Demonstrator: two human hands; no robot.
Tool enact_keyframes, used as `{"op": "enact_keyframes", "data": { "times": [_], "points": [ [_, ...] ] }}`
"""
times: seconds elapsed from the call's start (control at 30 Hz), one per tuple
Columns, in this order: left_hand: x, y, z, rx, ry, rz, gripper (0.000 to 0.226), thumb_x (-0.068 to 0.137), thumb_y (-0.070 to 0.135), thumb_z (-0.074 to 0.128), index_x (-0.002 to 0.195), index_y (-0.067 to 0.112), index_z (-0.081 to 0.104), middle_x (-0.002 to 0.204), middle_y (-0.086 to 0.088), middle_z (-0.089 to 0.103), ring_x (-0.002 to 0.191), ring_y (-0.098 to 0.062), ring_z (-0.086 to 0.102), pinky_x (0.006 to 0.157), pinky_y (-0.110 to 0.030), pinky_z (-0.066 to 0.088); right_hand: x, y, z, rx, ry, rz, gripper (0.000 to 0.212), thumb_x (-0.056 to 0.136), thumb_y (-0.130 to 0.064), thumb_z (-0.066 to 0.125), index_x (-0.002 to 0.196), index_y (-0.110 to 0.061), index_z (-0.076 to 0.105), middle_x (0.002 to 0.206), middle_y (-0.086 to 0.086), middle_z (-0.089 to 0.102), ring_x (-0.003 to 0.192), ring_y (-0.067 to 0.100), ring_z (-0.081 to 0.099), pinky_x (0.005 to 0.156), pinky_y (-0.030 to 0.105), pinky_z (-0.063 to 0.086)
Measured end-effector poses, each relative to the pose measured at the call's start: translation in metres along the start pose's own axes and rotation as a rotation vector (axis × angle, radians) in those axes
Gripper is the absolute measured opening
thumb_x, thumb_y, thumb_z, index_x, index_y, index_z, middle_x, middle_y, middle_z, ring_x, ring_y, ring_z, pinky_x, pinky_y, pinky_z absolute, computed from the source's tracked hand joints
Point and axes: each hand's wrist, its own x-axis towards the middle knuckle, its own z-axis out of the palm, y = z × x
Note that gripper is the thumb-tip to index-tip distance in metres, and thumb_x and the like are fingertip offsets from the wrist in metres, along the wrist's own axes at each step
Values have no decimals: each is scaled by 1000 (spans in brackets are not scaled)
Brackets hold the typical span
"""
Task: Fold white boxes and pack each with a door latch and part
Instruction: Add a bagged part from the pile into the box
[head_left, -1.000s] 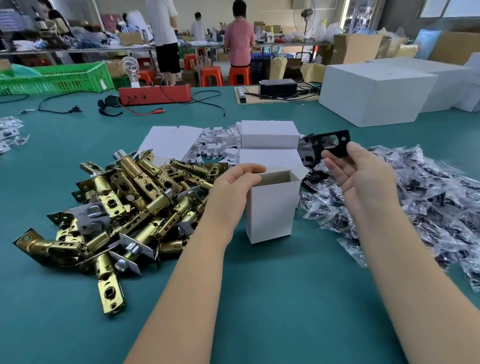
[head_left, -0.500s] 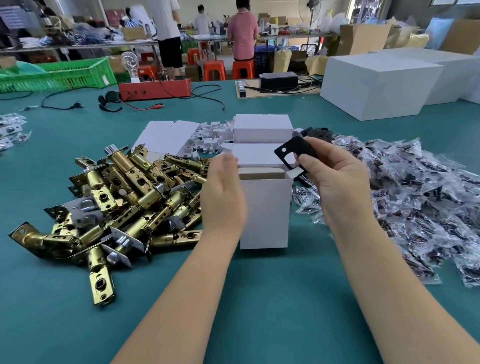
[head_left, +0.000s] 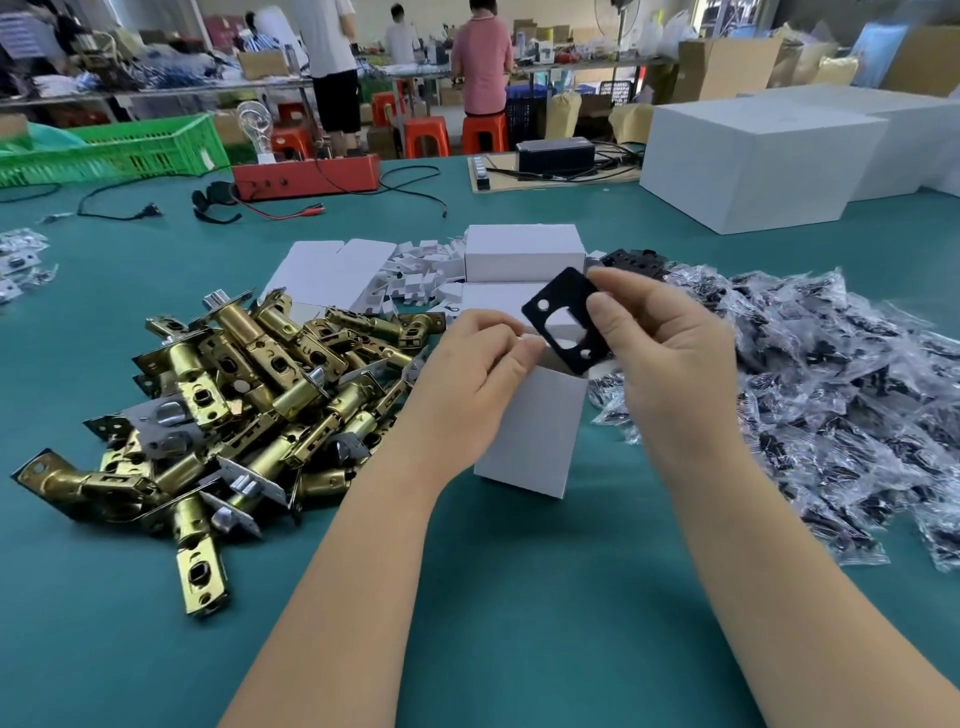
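My right hand (head_left: 670, 353) pinches the black plate (head_left: 566, 319), which I have now brought over the open mouth of the white box (head_left: 530, 431); a moment ago it was still off to the side. My left hand (head_left: 467, 374) holds the box top and keeps it upright. I judge the plate goes in next. The brass latches (head_left: 234, 395) lie heaped to the left.

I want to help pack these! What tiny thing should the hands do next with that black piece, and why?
Probably lower the black plate into the white box. The right hand pinches the plate just over the box's open top, and the left hand holds the box's top edge, steadying it upright. Whether a latch is already inside cannot be seen.
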Motion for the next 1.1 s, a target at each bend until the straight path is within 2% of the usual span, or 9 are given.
{"op": "enact_keyframes", "data": {
  "times": [0.13,0.27,0.37,0.4,0.47,0.57,0.7,0.9,1.1],
  "points": [
    [-2,4,-2,-86,-39,-73,33,97,40,50,67,29,50,102,16,49,97,16,44,77,1,29,-2,1,3,-98,-30,18,26,92,-7,61,95,-32,68,86,-17,72,82,5,68,79,23,55],
    [-10,11,3,-28,16,-70,48,64,66,65,71,24,44,114,14,44,107,9,41,79,-3,31,3,4,0,-165,23,17,24,91,-11,62,98,-33,66,85,-22,68,80,-4,65,77,14,51],
    [-17,21,27,246,176,-106,74,54,70,69,95,16,41,136,-4,31,121,-18,39,88,-25,38,5,6,-1,-189,63,33,30,91,-12,63,89,-42,63,73,-29,66,73,-9,63,72,9,48],
    [-18,26,35,304,207,-157,81,55,70,68,104,14,37,142,-9,26,123,-28,42,86,-35,42,6,6,-2,-200,69,37,32,90,-12,64,86,-44,62,71,-29,66,71,-9,62,71,9,48],
    [-19,33,46,290,237,-229,83,59,65,71,114,23,23,143,-7,22,116,-36,50,76,-38,44,6,8,-4,-223,81,42,29,90,-14,64,87,-42,64,73,-25,68,71,-6,62,73,14,50],
    [-20,32,52,149,307,-234,94,64,49,83,123,40,10,141,-2,28,114,-30,54,75,-33,41,8,11,-8,-246,116,55,18,89,-15,65,101,-29,69,84,-17,69,74,1,63,76,19,52],
    [-22,31,47,169,310,-163,101,66,48,80,132,45,4,146,-1,38,118,-26,54,77,-28,36,10,12,-10,-213,136,98,18,89,-14,64,104,-20,71,90,-8,72,81,8,65,81,24,53],
    [-19,23,34,102,85,-78,110,71,43,77,139,50,-9,157,5,22,128,-16,38,91,-27,37,7,5,-12,-161,48,99,22,88,-9,64,90,-30,71,82,-12,73,80,5,67,73,18,53],
    [-16,22,41,211,78,-279,127,73,57,72,149,23,-24,156,-6,28,136,-27,39,99,-37,39,4,-1,-11,-149,-42,87,23,85,-11,67,86,-34,72,82,-8,74,82,12,69,77,29,56]
  ]
}}
